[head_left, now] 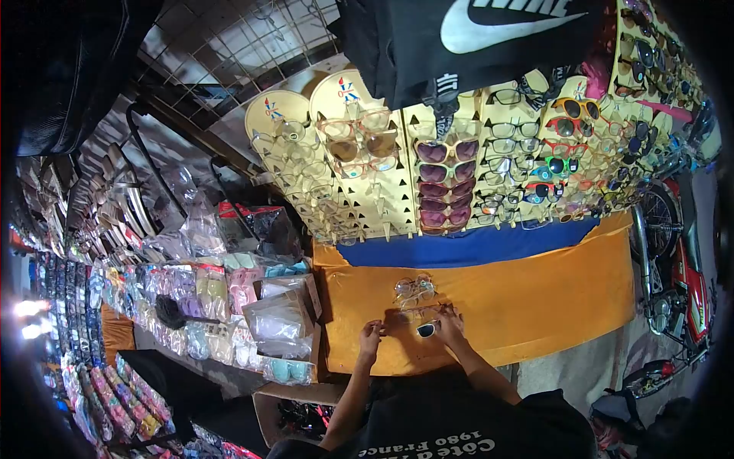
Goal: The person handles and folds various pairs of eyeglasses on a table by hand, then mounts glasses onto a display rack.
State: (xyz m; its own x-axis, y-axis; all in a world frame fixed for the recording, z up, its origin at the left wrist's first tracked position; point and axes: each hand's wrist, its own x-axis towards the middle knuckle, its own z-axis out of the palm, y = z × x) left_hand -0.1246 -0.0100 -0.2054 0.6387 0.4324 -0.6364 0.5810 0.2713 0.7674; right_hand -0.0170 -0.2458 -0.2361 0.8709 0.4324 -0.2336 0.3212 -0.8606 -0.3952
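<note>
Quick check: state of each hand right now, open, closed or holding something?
Left hand: fingers curled; whether it holds anything cannot be told.
Right hand: fingers bent, beside dark-lensed sunglasses; whether it grips anything cannot be told.

A cluster of eyeglasses lies on the desk, left of its middle, and a pair of sunglasses is just before it, toward the near edge. Behind the desk stand display boards bearing rows of eyewear; Nike-marked fabric hangs above them. Bagged goods lie left, a motorcycle stands right, and a cardboard box sits at the near left corner.
</note>
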